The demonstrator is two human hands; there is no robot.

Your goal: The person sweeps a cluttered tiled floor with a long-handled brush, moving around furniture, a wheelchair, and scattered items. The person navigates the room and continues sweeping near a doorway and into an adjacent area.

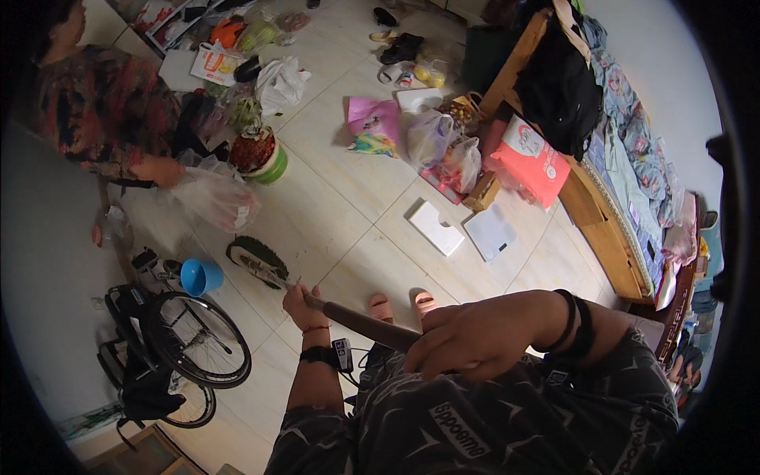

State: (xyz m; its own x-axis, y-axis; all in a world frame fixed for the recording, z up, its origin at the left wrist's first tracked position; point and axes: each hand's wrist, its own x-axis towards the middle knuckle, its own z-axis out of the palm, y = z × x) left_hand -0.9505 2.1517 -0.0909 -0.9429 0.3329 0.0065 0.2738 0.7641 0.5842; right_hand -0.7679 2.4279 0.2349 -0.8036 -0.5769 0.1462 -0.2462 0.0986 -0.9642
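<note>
My left hand [303,307] is wrapped round the lower part of a long brown handle [368,325]. At the handle's far end, a round, pale tool head [258,261] with a dark green fringe rests on the tiled floor; its exact kind is unclear. My right hand [475,338] grips the near end of the handle in front of my body, its palm side hidden. The handle slants from near my chest down towards the left. My feet in pink slippers [380,307] stand just beyond it.
A folded wheelchair or similar wheeled frame [199,341] and a blue bucket [202,277] stand left. Another person [107,113] holds a plastic bag [217,193] beside a green-and-white bucket [272,166]. Bags, a white foam block [436,228] and a scale [490,232] lie near the wooden bed [599,231].
</note>
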